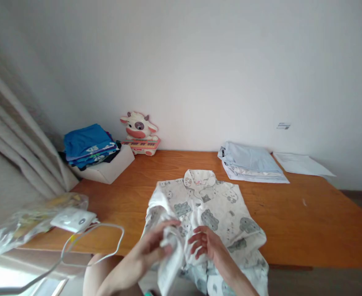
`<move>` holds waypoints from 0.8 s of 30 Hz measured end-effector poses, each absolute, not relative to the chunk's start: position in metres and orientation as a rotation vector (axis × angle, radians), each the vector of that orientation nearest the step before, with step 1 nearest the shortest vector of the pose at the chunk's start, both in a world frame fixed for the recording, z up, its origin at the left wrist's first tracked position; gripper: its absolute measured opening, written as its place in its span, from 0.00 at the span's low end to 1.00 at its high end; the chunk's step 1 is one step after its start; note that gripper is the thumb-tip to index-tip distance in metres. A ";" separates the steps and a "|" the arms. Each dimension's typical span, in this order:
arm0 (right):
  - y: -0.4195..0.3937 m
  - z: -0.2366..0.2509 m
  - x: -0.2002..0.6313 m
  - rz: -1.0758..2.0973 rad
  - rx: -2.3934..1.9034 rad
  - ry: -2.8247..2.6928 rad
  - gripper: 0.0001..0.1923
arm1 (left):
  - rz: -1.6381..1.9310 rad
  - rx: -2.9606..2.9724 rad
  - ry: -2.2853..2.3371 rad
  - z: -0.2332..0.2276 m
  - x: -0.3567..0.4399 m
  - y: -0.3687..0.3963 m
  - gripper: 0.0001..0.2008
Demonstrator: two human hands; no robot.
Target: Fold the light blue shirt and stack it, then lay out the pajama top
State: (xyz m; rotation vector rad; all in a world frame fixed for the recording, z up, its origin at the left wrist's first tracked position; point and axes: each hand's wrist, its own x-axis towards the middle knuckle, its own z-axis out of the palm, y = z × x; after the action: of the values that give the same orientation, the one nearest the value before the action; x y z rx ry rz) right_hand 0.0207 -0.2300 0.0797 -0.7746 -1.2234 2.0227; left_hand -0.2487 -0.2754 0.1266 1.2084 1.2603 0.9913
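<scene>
Two hands work the shirt (205,209) at the table's (307,230) near edge: the left hand (154,242) pinches a bunched sleeve, the right hand (207,242) rests open-fingered on the cloth. Flatten the body before drawing the sleeve across.

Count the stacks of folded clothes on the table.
2: a blue stack on the white box at back left, a pale blue stack at back right. The printed shirt lies unfolded, held by both hands.

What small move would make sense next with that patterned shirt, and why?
Probably fold the bunched sleeve inward across the shirt. The left hand grips it, the right hand rests on the front, and the collar end already lies flat on the table.
</scene>
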 end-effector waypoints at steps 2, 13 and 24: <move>-0.240 0.060 0.031 2.062 -0.796 -1.120 0.35 | 0.642 1.275 1.063 0.127 -0.217 -0.283 0.34; -0.267 0.040 0.064 2.252 -0.722 -0.770 0.44 | 0.995 1.830 1.825 0.011 -0.232 -0.279 0.18; -0.290 -0.006 -0.036 2.501 -0.696 -0.630 0.23 | 1.154 1.625 2.084 -0.001 -0.288 -0.238 0.11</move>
State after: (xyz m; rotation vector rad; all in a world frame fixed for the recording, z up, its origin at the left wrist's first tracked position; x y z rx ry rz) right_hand -0.0357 -0.2900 -0.0062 -0.6957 -0.6301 2.5011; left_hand -0.2884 -0.2380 -0.0012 1.6253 2.0845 1.1543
